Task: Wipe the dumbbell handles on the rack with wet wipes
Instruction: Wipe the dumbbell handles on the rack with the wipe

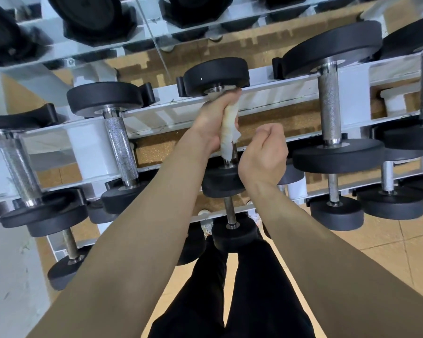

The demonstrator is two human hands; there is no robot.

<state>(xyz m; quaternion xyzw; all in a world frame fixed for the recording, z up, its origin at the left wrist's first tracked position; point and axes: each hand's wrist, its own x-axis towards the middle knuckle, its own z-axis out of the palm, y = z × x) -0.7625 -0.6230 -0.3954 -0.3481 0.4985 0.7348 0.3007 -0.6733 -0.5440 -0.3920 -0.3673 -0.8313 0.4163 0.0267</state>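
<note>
The dumbbell (215, 74) is laid across the rack (279, 91) rails at centre, its long axis running from 12 to 6 o'clock. Its handle (233, 154) is gripped through a wipe (227, 132) by the left hand (214, 123). The right hand (264, 152) is clenched at 3 o'clock, just beside the handle's near end.

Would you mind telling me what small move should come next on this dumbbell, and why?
Probably slide the left hand, which grips the off-white wet wipe wrapped round the steel dumbbell handle, down towards the near black disc: the wipe sits against the far black disc, and bare steel shows below it.
</note>
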